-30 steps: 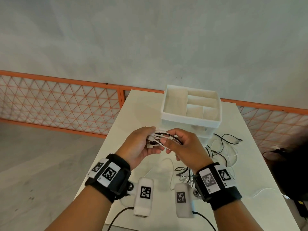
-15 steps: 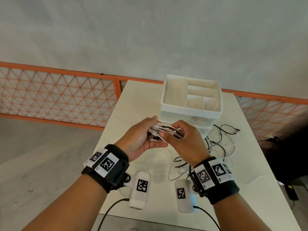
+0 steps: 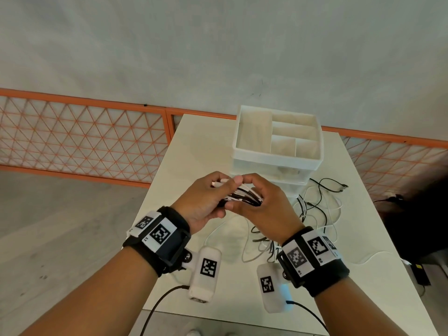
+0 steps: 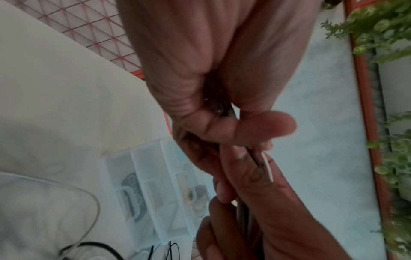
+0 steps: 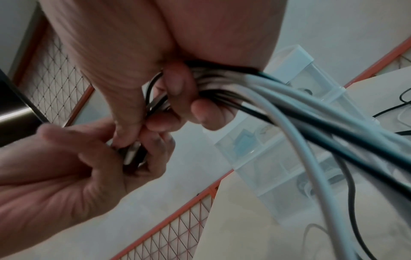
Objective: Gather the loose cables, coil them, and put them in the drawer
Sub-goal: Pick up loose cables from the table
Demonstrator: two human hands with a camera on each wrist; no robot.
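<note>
White bench (image 3: 194, 151) against an orange mesh rail. Both hands clasp the cables (image 3: 244, 196) just before the organiser (image 3: 276, 161): left hand (image 3: 206, 197) pinching plug ends, right hand (image 3: 261, 202) curled round the bundle. Slack trails right of the organiser; drawers look closed.

Head view: from above and behind both wrists, facing forward and down across the white table (image 3: 184, 151) toward the wall. Left wrist view: very close, along the left hand (image 4: 213, 73). Right wrist view: very close beneath the right hand (image 5: 138, 44). Shared by all three: cable bundle (image 3: 244, 197), drawer unit (image 3: 278, 151).
</note>
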